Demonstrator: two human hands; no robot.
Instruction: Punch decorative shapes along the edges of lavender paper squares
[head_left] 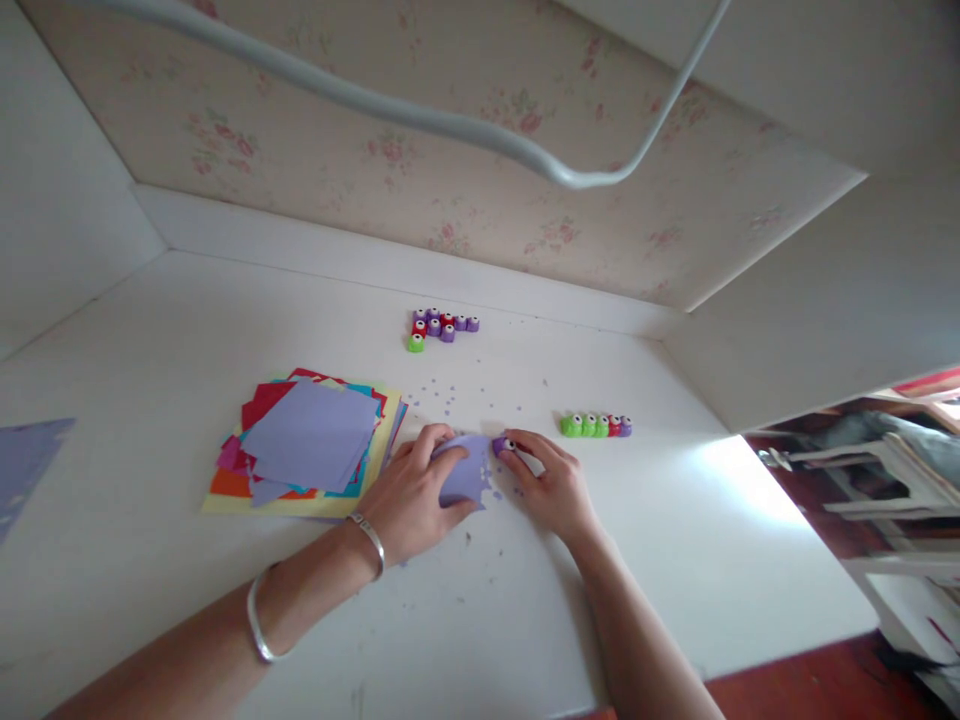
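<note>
My left hand [420, 490] grips a sheet of purple paper [469, 470], bent between thumb and fingers, with small holes along its right edge. In my right hand [546, 482] is a small purple craft punch [501, 447], pinched between thumb and fingertips beside the paper's right edge. Whether the paper sits inside the punch's slot I cannot tell. Little purple paper cut-outs [450, 400] lie scattered on the white table around and beyond the sheet.
A stack of coloured paper [311, 435] lies left of my hands. Several small punches [433, 325] stand at the back, and a row of green, red and purple punches [596, 426] is on the right. Another purple sheet [30, 465] lies far left. A white cable [450, 125] hangs above.
</note>
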